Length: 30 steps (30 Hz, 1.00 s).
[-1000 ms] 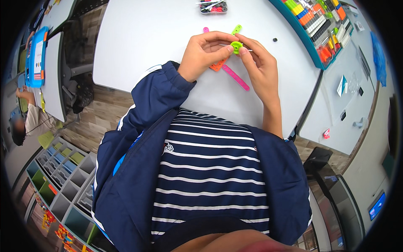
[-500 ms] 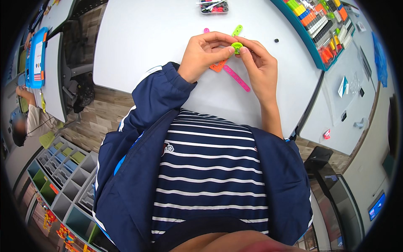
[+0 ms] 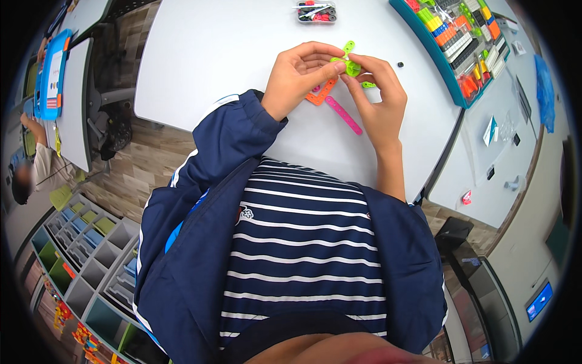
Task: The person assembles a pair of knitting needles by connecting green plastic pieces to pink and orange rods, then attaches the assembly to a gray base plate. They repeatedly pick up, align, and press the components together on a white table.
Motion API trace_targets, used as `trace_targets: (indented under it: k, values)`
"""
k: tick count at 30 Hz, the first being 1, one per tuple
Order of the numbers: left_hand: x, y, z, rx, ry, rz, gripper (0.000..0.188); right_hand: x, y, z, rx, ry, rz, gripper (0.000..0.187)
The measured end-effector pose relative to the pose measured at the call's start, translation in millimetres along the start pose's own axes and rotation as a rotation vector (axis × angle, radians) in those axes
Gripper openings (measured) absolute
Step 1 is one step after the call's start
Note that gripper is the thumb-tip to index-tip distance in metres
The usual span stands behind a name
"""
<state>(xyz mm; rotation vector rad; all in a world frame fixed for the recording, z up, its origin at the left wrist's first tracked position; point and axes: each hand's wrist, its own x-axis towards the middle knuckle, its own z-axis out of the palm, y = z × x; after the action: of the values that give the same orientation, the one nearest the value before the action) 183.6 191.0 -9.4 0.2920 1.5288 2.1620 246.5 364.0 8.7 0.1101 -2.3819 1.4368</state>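
Above the white table, my left hand (image 3: 301, 74) and my right hand (image 3: 382, 94) come together with fingertips pinched on a small round lime-green plastic building piece (image 3: 353, 68). My fingers cover part of it. Under and around my hands lie an orange angled piece (image 3: 325, 96) with holes, a pink perforated strip (image 3: 344, 115), a lime-green strip (image 3: 348, 47) beyond the fingertips, and another green piece (image 3: 368, 85) partly behind my right hand.
A clear box of small parts (image 3: 316, 12) stands at the far edge. Right of my hands are a small black piece (image 3: 400, 64) and a teal tray (image 3: 445, 76) of sorted, colourful bricks. At left, another person (image 3: 45, 164) is near a blue tray (image 3: 51, 76).
The green piece has turned and shifted slightly right between my fingers. My right fingers have spread wider, and a green piece now shows behind them. The view has shifted slightly.
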Motion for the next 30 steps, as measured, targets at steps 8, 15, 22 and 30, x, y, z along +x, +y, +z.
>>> trace_targets:
  k: [8, 15, 22, 30]
  values:
    - [-2.4, -0.3, -0.2, 0.07, -0.025, 0.057, 0.032, -1.1, 3.9, -0.6, 0.134, 0.054, 0.037, 0.033]
    - [-2.2, -2.7, -0.6, 0.068, -0.043, 0.075, 0.033, -2.5, 6.1, -0.4, 0.123, 0.068, 0.052, 0.033]
    - [-2.7, 1.2, -0.6, 0.081, -0.052, 0.056, 0.034, -1.5, 4.3, -3.3, 0.172, 0.022, 0.112, 0.03]
    - [0.7, 6.4, -0.4, -0.001, -0.143, -0.015, 0.045, -2.1, 1.0, -6.1, 0.437, -0.054, 0.29, 0.032]
